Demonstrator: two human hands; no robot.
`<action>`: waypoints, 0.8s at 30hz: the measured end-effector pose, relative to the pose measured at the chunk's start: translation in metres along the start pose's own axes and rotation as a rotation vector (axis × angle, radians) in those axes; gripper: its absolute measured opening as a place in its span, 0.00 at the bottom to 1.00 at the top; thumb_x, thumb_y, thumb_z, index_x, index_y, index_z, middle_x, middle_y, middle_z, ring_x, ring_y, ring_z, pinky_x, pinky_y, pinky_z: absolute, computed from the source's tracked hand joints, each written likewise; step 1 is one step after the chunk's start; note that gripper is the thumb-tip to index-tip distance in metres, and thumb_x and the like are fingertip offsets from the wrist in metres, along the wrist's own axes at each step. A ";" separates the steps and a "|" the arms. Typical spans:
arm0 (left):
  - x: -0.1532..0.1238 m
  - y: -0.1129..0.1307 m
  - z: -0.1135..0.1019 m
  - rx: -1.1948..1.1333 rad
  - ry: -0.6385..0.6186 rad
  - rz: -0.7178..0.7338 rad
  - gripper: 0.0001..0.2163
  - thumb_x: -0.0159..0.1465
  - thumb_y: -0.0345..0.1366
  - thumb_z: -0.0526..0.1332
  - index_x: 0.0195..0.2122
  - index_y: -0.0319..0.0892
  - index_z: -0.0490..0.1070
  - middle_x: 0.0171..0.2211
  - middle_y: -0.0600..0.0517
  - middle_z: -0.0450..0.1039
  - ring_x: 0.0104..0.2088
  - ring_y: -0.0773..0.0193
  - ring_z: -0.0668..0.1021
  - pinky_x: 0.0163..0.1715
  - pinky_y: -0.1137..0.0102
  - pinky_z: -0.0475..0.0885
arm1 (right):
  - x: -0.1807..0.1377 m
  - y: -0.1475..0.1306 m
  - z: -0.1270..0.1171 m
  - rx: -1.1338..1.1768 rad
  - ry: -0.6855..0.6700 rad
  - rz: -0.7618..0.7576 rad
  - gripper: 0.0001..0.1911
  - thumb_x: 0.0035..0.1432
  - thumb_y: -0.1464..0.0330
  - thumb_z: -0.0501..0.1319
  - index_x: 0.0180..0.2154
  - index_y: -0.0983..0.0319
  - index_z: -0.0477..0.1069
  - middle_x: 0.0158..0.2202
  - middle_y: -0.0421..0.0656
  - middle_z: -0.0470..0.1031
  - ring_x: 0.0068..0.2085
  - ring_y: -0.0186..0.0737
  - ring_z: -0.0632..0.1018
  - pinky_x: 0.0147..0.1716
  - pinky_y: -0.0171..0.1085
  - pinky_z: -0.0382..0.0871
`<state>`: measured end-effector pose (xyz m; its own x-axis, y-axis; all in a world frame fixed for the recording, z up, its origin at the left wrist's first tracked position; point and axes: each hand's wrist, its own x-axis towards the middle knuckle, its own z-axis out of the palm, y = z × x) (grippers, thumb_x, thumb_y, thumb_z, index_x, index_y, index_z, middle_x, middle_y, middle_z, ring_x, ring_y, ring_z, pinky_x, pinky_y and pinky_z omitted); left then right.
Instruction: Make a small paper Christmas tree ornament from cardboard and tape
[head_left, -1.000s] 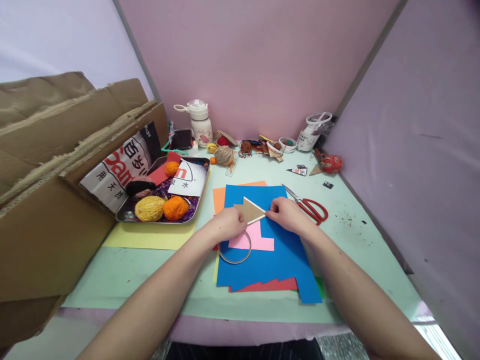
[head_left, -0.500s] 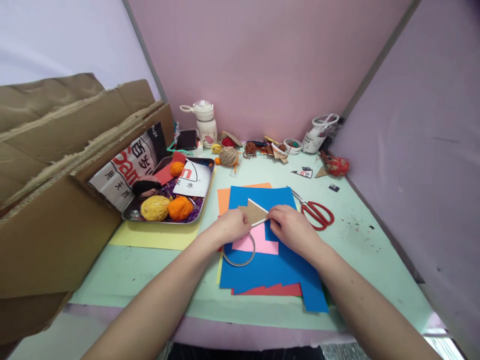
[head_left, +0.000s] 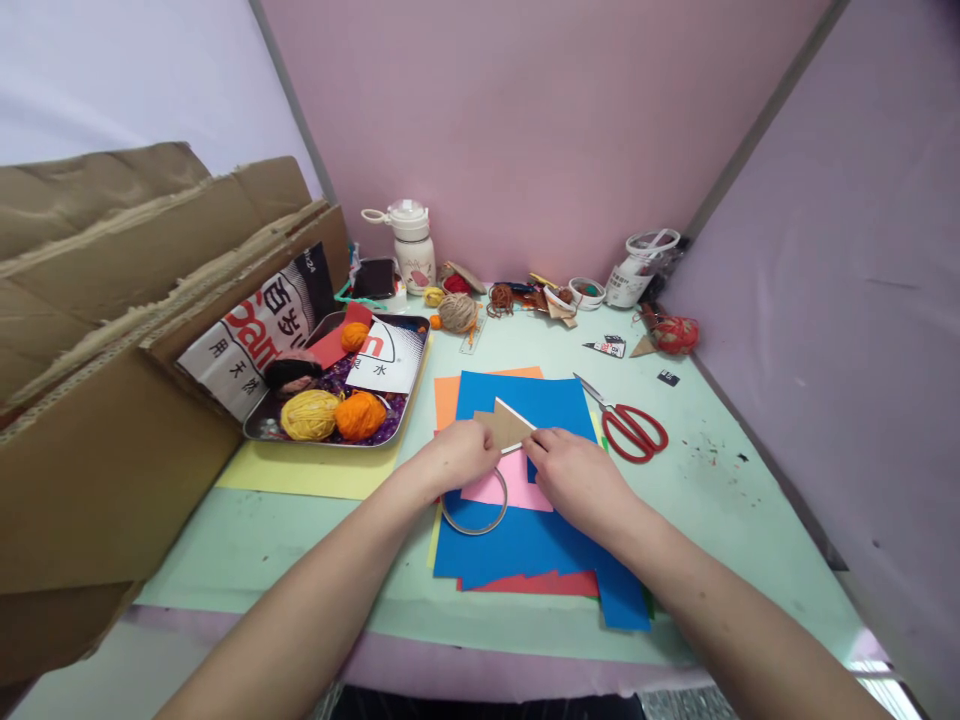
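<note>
A small brown cardboard piece [head_left: 510, 424] with a pointed right end lies above the blue paper [head_left: 517, 550], white strips along its two slanting edges. My left hand [head_left: 466, 452] is closed on its left part, knuckles up. At the pointed end, the fingertips of my right hand [head_left: 574, 468] pinch the lower white-edged side. A thin grey tape ring [head_left: 475, 533] lies just below my left hand, partly over a cut pink sheet [head_left: 517, 490]. Red-handled scissors [head_left: 634, 435] rest to the right of my right hand, blades pointing up and left.
At left, a metal tray [head_left: 330, 444] holds yarn balls and printed scraps, beside stacked cardboard [head_left: 90, 440]. Along the back stand a white bottle [head_left: 415, 255], a beige yarn ball [head_left: 456, 313] and a white tub [head_left: 628, 282]. Red yarn [head_left: 676, 334] and printed scraps [head_left: 611, 345] lie at right.
My right hand has shifted slightly down and left along the cardboard's lower edge. My left hand keeps its hold. The blue paper and tape ring appear a little further left.
</note>
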<state>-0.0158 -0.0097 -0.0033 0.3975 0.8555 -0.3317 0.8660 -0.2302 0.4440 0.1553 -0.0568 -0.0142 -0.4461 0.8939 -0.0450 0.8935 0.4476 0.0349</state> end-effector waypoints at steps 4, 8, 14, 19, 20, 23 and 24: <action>-0.004 0.005 -0.002 0.063 0.011 -0.006 0.11 0.58 0.37 0.52 0.23 0.41 0.69 0.24 0.48 0.73 0.25 0.62 0.72 0.21 0.71 0.58 | -0.002 -0.004 0.001 -0.014 0.010 0.001 0.16 0.59 0.76 0.51 0.48 0.64 0.68 0.44 0.52 0.72 0.45 0.47 0.72 0.38 0.39 0.66; -0.007 0.010 -0.002 0.136 0.028 -0.017 0.12 0.59 0.36 0.51 0.26 0.39 0.71 0.28 0.44 0.75 0.30 0.58 0.75 0.27 0.69 0.62 | -0.004 -0.007 0.000 -0.033 0.000 0.002 0.18 0.61 0.74 0.50 0.52 0.64 0.65 0.47 0.55 0.71 0.48 0.48 0.72 0.39 0.40 0.67; -0.010 0.013 0.002 0.215 0.057 -0.019 0.12 0.60 0.37 0.51 0.31 0.37 0.72 0.33 0.39 0.76 0.36 0.53 0.77 0.31 0.67 0.65 | -0.005 -0.009 0.002 -0.053 -0.010 0.004 0.21 0.60 0.74 0.50 0.55 0.62 0.63 0.50 0.55 0.69 0.50 0.50 0.71 0.40 0.40 0.68; -0.015 0.014 0.004 0.227 0.081 -0.012 0.12 0.60 0.38 0.51 0.32 0.38 0.72 0.33 0.39 0.76 0.35 0.51 0.77 0.30 0.66 0.66 | -0.006 -0.010 0.001 -0.053 -0.017 0.007 0.21 0.61 0.73 0.50 0.55 0.62 0.63 0.51 0.56 0.68 0.50 0.49 0.71 0.41 0.40 0.67; -0.016 0.014 0.004 0.226 0.084 -0.018 0.12 0.60 0.38 0.51 0.32 0.38 0.71 0.33 0.40 0.76 0.34 0.52 0.77 0.29 0.66 0.66 | -0.006 -0.010 0.000 -0.051 -0.017 0.009 0.21 0.61 0.73 0.50 0.55 0.62 0.63 0.51 0.56 0.68 0.50 0.49 0.71 0.41 0.40 0.67; -0.018 0.016 0.005 0.218 0.087 -0.033 0.12 0.60 0.38 0.50 0.32 0.38 0.71 0.32 0.40 0.76 0.33 0.52 0.77 0.28 0.66 0.65 | -0.005 -0.010 -0.001 -0.042 -0.013 0.008 0.21 0.61 0.73 0.50 0.55 0.62 0.64 0.51 0.57 0.68 0.49 0.50 0.71 0.41 0.41 0.67; -0.019 0.017 0.005 0.213 0.092 -0.035 0.11 0.61 0.38 0.50 0.32 0.38 0.70 0.32 0.41 0.76 0.33 0.52 0.77 0.28 0.66 0.64 | -0.005 -0.011 -0.001 -0.040 -0.012 0.007 0.21 0.60 0.74 0.50 0.55 0.62 0.64 0.50 0.57 0.68 0.49 0.51 0.72 0.41 0.42 0.67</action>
<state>-0.0071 -0.0321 0.0066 0.3450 0.9012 -0.2622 0.9271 -0.2837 0.2450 0.1482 -0.0662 -0.0136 -0.4392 0.8966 -0.0567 0.8937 0.4425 0.0749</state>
